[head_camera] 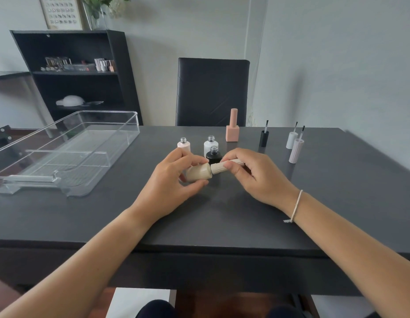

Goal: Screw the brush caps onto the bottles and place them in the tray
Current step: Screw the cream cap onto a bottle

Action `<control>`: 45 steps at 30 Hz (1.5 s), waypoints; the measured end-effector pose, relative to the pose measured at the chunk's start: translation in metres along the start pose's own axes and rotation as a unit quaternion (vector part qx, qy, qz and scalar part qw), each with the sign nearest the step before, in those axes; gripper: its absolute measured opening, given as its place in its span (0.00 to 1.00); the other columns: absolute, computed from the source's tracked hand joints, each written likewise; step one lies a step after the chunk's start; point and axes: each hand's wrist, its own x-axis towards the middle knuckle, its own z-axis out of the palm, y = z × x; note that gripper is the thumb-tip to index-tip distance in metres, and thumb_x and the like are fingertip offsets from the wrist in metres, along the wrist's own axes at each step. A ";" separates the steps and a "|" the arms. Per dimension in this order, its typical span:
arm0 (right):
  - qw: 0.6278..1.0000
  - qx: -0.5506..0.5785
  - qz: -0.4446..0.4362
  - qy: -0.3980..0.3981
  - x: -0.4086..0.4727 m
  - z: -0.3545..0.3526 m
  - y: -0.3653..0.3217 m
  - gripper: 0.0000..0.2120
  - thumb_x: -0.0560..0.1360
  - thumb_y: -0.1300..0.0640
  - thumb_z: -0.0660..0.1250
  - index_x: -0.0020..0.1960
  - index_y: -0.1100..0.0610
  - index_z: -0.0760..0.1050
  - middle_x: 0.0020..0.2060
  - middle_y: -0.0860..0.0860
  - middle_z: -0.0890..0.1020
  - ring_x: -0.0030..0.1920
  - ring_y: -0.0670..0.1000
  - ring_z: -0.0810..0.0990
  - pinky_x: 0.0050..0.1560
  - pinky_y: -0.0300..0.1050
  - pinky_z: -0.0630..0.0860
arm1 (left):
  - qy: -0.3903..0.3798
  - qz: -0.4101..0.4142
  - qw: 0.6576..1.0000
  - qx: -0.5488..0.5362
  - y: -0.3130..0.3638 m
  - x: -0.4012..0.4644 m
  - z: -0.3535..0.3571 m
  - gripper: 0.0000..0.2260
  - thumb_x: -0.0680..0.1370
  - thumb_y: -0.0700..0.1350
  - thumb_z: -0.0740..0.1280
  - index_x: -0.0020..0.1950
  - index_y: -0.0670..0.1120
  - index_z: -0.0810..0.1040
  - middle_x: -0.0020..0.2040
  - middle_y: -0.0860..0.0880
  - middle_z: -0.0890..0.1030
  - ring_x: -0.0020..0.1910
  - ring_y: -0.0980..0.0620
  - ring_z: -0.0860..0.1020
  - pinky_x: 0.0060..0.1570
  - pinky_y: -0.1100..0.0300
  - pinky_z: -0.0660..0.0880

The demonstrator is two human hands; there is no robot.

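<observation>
**Beige cap going onto its bottle, tray still bare**

A dark grey tabletop (pixel 222 214) fills a pale-walled room, with a black shelf unit at the back left and a black chair behind the far edge. At the left sits a clear tray (pixel 68 143) with nothing in it.

Moving right, the left hand (pixel 169 177) is wrapped around a beige bottle (pixel 198 172) held on its side just above the tabletop. Its neck meets a ribbed beige cap (pixel 220 167), pinched between the fingers and thumb of the right hand (pixel 250 175). The bottle is rounded and matte, and the cap's ridges should give good purchase for twisting.

Just behind the hands stand three open bottles: pink (pixel 183 144), white (pixel 210 144) and black (pixel 213 156). A tall peach bottle (pixel 232 128) is already capped. Further right, three loose caps (pixel 296 150) stand with their brushes pointing up.

With the bottle held sideways, the cap could start crooked and cross-thread. The black bottle is so near the knuckles that a wide twist might knock it over.
</observation>
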 end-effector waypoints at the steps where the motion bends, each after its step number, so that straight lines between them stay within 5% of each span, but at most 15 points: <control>1: 1.000 0.002 0.004 -0.007 0.000 0.000 0.000 0.10 0.77 0.51 0.58 0.50 0.55 0.75 0.31 0.41 0.73 0.31 0.45 0.71 0.32 0.39 0.67 | 0.001 0.000 1.000 -0.001 0.000 0.000 0.000 0.15 0.69 0.42 0.73 0.54 0.53 0.78 0.47 0.51 0.75 0.46 0.57 0.73 0.42 0.66 0.72; 8: 0.997 0.056 0.015 -0.050 -0.003 0.000 -0.005 0.06 0.74 0.54 0.59 0.50 0.50 0.65 0.31 0.50 0.72 0.29 0.50 0.67 0.31 0.44 0.65 | 0.010 0.003 1.000 -0.012 0.001 -0.001 0.000 0.16 0.69 0.41 0.74 0.55 0.51 0.79 0.47 0.51 0.76 0.46 0.58 0.74 0.42 0.67 0.72; 20: 0.998 0.052 0.030 0.007 -0.002 -0.002 -0.003 0.10 0.75 0.47 0.59 0.44 0.52 0.72 0.29 0.44 0.71 0.29 0.46 0.67 0.31 0.38 0.64 | 0.032 0.006 0.998 -0.045 0.003 0.000 -0.002 0.15 0.69 0.42 0.73 0.54 0.52 0.79 0.48 0.52 0.77 0.45 0.57 0.75 0.42 0.69 0.73; 28: 0.996 0.088 0.026 -0.009 -0.003 -0.005 -0.004 0.08 0.73 0.62 0.64 0.49 0.51 0.69 0.32 0.53 0.71 0.29 0.47 0.65 0.31 0.34 0.63 | 0.030 0.005 0.998 -0.058 0.003 0.000 -0.002 0.15 0.70 0.43 0.73 0.54 0.52 0.79 0.48 0.52 0.77 0.45 0.57 0.76 0.42 0.69 0.73; 34: 0.997 0.072 0.034 0.011 -0.002 -0.004 -0.001 0.01 0.75 0.59 0.64 0.46 0.56 0.73 0.30 0.51 0.74 0.29 0.46 0.67 0.31 0.32 0.63 | 0.033 0.006 0.998 -0.058 0.002 0.001 -0.002 0.15 0.69 0.43 0.73 0.54 0.54 0.78 0.48 0.53 0.77 0.45 0.57 0.76 0.41 0.71 0.72; 39: 0.996 0.076 0.031 0.029 -0.001 -0.005 -0.002 0.08 0.74 0.52 0.63 0.49 0.56 0.74 0.30 0.57 0.72 0.28 0.50 0.65 0.31 0.37 0.63 | 0.036 0.003 0.997 -0.061 0.003 0.001 -0.002 0.15 0.69 0.43 0.73 0.53 0.54 0.78 0.48 0.52 0.77 0.44 0.55 0.76 0.41 0.70 0.73; 45: 0.997 0.068 0.026 0.029 -0.002 -0.007 -0.001 0.05 0.74 0.62 0.64 0.49 0.56 0.72 0.31 0.50 0.71 0.29 0.48 0.66 0.31 0.33 0.64 | 0.035 0.003 0.998 -0.054 0.003 0.002 -0.002 0.15 0.69 0.43 0.73 0.54 0.53 0.78 0.48 0.51 0.77 0.44 0.55 0.75 0.41 0.71 0.72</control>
